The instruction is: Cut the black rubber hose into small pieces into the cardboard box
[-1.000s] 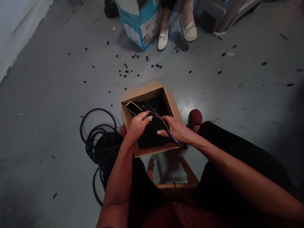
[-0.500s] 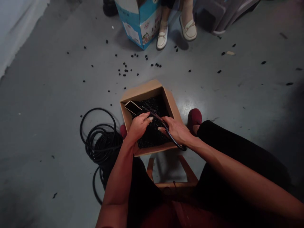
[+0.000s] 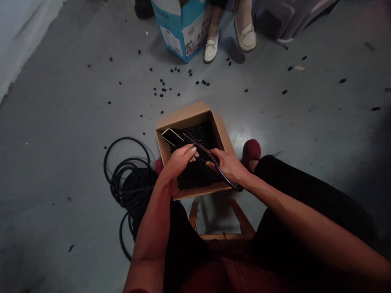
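My right hand (image 3: pixel 227 162) is wrapped around what look like long dark scissors (image 3: pixel 201 147), whose narrow ends point to the upper left and whose curved black handle (image 3: pixel 229 182) runs below the palm. My left hand (image 3: pixel 182 159) is closed in a pinch beside the blades; what lies between its fingertips is too small and dark to make out. Both hands are over an open cardboard box (image 3: pixel 225 132) holding many small black pieces (image 3: pixel 195 175). A dark flat strip with a pale edge (image 3: pixel 171 137) leans in the box's upper left corner.
Left of the box lies a coil of black cord (image 3: pixel 126 179). Small black bits (image 3: pixel 163 89) are scattered on the grey floor. Ahead stand a blue-and-white carton (image 3: pixel 183 32), another person's feet in white shoes (image 3: pixel 210 49) and a grey plastic stool (image 3: pixel 287 20). Wooden legs (image 3: pixel 242 217) show below the box.
My left thumb and fingertips have drawn together and shifted slightly. The right hand keeps its hold on the scissors, nearly still. The whole view has moved a little.
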{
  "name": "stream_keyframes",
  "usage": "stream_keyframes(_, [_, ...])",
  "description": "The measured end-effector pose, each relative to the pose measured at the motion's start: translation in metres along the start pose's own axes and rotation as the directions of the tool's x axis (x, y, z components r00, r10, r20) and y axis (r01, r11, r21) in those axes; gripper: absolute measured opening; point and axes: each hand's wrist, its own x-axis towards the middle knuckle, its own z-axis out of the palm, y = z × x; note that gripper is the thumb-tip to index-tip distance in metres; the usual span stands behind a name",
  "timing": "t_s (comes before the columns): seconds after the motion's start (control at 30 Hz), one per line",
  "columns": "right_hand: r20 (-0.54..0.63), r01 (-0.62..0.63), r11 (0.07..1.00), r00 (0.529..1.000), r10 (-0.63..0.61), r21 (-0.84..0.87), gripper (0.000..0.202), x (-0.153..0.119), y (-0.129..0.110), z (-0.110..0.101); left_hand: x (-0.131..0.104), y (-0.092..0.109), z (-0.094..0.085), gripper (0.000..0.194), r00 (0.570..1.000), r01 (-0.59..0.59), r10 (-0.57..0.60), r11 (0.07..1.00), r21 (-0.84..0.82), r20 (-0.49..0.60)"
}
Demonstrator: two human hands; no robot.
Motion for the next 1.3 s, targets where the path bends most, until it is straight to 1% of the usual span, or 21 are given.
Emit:
stream_keyframes(0.1, [-0.006,0.015,1.0,1.0,-0.015,0.003,0.023,0.001,0.002,-0.002,-0.001,0.001,0.0,0.032,0.998,0.025,-0.021,0.998,-0.066,0.053])
stream_keyframes(0.17, [0.003,0.018,1.0,1.0,-0.018,-0.01,0.025,0.001,0.003,-0.005,0.0,0.002,0.0,0.031,0.998,0.033,-0.03,0.998,-0.049,0.059])
stream_keyframes(0.23, [0.024,0.017,1.0,1.0,-0.016,-0.025,0.028,0.002,0.004,-0.007,0.001,0.002,-0.001,0.03,0.999,0.025,-0.026,0.999,0.028,0.035])
stream_keyframes(0.37, [0.065,-0.009,0.998,0.998,0.012,-0.058,0.035,0.001,0.004,-0.008,0.003,0.002,0.001,0.029,0.998,0.038,-0.024,0.962,0.269,-0.053])
stream_keyframes(0.43, [0.078,-0.026,0.997,0.996,0.032,-0.074,0.037,0.001,0.003,-0.008,0.004,0.003,0.004,0.029,0.995,0.056,-0.017,0.909,0.412,-0.097])
stream_keyframes(0.53, [0.098,-0.041,0.993,0.994,0.052,-0.109,0.04,0.0,0.003,-0.007,0.004,0.002,0.009,0.03,0.99,0.056,0.038,0.775,0.63,-0.134])
stream_keyframes(0.6, [0.11,-0.038,0.991,0.993,0.053,-0.13,0.042,0.001,0.003,-0.007,0.005,0.001,0.012,0.032,0.989,0.048,0.067,0.685,0.727,-0.128])
stream_keyframes(0.7, [0.135,-0.032,0.99,0.99,0.051,-0.135,0.043,0.002,0.005,-0.007,0.004,-0.001,0.014,0.034,0.993,0.043,0.063,0.581,0.812,-0.098])
stream_keyframes(0.8, [0.157,-0.028,0.992,0.986,0.047,-0.12,0.048,0.003,0.007,-0.007,0.003,0.0,0.017,0.036,0.995,0.062,0.031,0.504,0.861,-0.09])
stream_keyframes(0.87, [0.159,-0.029,0.992,0.986,0.048,-0.12,0.05,0.003,0.007,-0.005,0.002,0.0,0.02,0.038,0.994,0.092,0.008,0.477,0.874,-0.109])
stream_keyframes(1.0, [0.151,-0.055,0.987,0.985,0.079,-0.152,0.046,0.002,0.005,0.001,0.0,-0.003,0.026,0.04,0.989,0.142,-0.017,0.423,0.895,-0.148])
stream_keyframes(1.1, [0.149,-0.074,0.979,0.983,0.104,-0.189,0.041,0.001,0.003,0.005,-0.001,-0.006,0.028,0.041,0.988,0.152,-0.024,0.373,0.915,-0.155])
stream_keyframes(1.17, [0.15,-0.072,0.977,0.983,0.104,-0.203,0.036,0.0,0.003,0.008,-0.001,-0.007,0.028,0.042,0.988,0.149,-0.027,0.365,0.919,-0.149])
stream_keyframes(1.3, [0.131,-0.074,0.982,0.987,0.098,-0.171,0.025,-0.001,0.002,0.012,0.0,-0.007,0.029,0.04,0.987,0.159,-0.045,0.389,0.908,-0.153])
